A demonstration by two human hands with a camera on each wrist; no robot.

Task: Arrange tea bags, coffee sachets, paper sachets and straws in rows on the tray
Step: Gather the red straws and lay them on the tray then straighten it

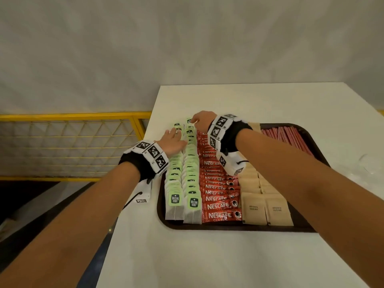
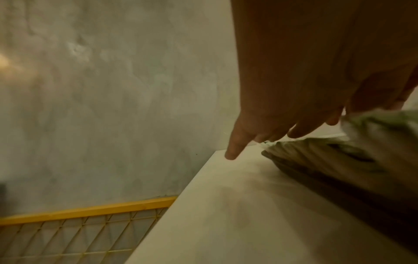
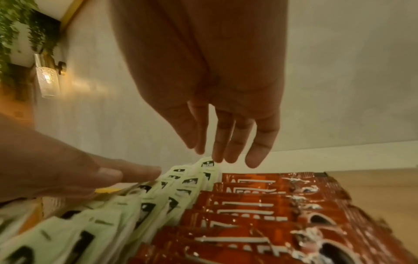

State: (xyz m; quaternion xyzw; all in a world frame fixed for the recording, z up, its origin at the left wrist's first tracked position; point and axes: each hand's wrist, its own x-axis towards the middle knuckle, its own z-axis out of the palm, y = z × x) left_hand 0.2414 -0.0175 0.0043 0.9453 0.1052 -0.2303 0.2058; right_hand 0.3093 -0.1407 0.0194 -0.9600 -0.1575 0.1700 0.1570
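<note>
Evidently the tea bag rows are the step in hand: two columns of green-tagged tea bags [image 1: 188,175] run along the left side of the dark brown tray [image 1: 307,134], and both hands work at their far end, where a few bags sit loose and out of line. Beside them lie the red Nescafe coffee sachets [image 1: 218,196], then the brown sugar sachets [image 1: 266,208], and the red-striped paper-wrapped straws [image 1: 288,136] at the right, all already in rows, so I judge the task near its finish.

Left hand [image 1: 173,140] lies flat with straight fingers over the far part of the left tea column, seemingly pressing or steadying it; it grips nothing. Right hand [image 3: 217,114] hangs over the far end of the right column, fingers extended and a little spread, fingertips [image 3: 218,157] at or touching the last tea bag tag [image 3: 207,163]; the thumb stands apart, so nothing is pinched.

Next, the stray far bags probably need nudging into line without tipping the overlapped stack on the white surface [image 1: 207,256].
</note>
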